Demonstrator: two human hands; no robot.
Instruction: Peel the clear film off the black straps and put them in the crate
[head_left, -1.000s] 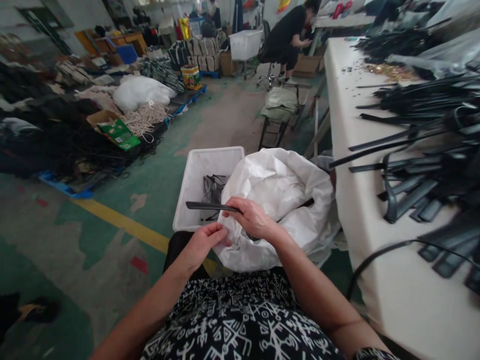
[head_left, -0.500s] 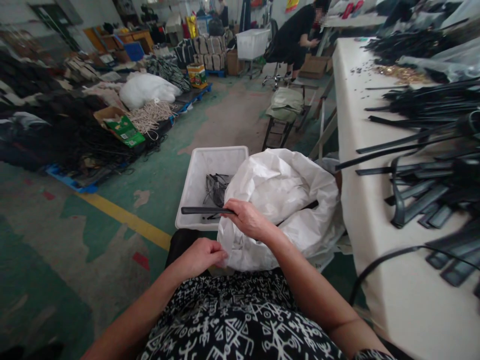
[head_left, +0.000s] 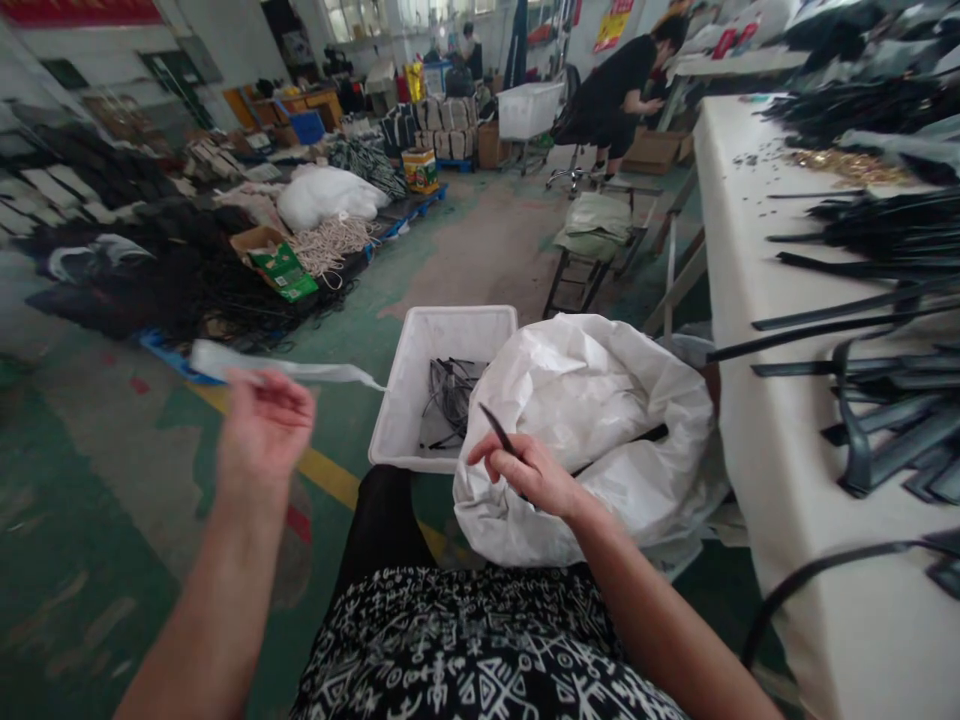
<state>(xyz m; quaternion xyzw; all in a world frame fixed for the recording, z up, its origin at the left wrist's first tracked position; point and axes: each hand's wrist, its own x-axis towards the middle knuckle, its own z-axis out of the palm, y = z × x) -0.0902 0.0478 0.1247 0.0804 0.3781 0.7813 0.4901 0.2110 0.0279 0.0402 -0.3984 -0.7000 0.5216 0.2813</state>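
My left hand [head_left: 266,425], smeared by motion, is raised over the floor on the left with its fingers curled. A thin whitish translucent strip [head_left: 330,372] passes at its fingertips and trails right toward the white bin. My right hand [head_left: 529,475] pinches a narrow black strap [head_left: 495,428], seen nearly edge-on, above the near side of a white sack [head_left: 551,365]. The sack stands open with its rim folded down, and black pieces show between its folds. Left of it sits a white plastic bin [head_left: 401,380] with thin dark strips [head_left: 454,395] inside.
On the right a cloth-covered table [head_left: 739,240] carries many black straps [head_left: 885,400] and small gold-coloured parts [head_left: 847,165]. A stool with a folded green cloth [head_left: 596,222] stands ahead. A co-worker [head_left: 622,95] bends forward farther back. Loaded blue pallets [head_left: 169,355] line the left.
My left hand has moved from the sack's edge out to the left and up, and a whitish strip now shows there. The black strap in my right hand has turned from sideways to edge-on.
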